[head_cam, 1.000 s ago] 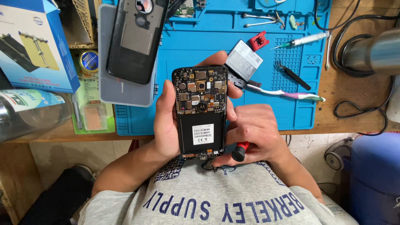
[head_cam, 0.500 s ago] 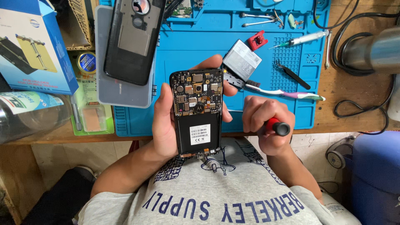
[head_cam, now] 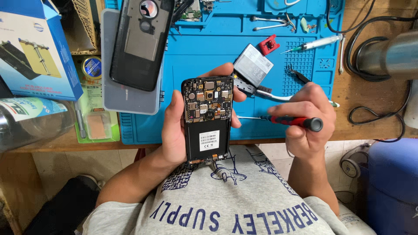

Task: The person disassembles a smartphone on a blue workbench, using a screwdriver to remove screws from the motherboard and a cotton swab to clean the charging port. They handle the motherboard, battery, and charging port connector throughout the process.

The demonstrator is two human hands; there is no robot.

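Observation:
My left hand (head_cam: 174, 130) holds an opened black phone (head_cam: 208, 117) upright over the table edge, its circuit board and black battery bay facing me. A red-and-black screwdriver (head_cam: 289, 121) lies level in my right hand (head_cam: 307, 119), to the right of the phone. Its thin tip points left and sits just off the phone's right edge, by my left fingertips.
Behind the phone is a blue work mat (head_cam: 209, 48) with a grey battery (head_cam: 253, 64), a toothbrush (head_cam: 270, 93), tweezers (head_cam: 270, 19), a red part (head_cam: 269, 44) and a syringe (head_cam: 318, 43). A black back cover (head_cam: 138, 43) lies on a grey case. Blue box (head_cam: 35, 48) at left, metal nozzle (head_cam: 387, 56) at right.
My right hand came out from beneath the phone, moved right and up, and turned the screwdriver level with its tip toward the phone. The phone stayed in my left hand.

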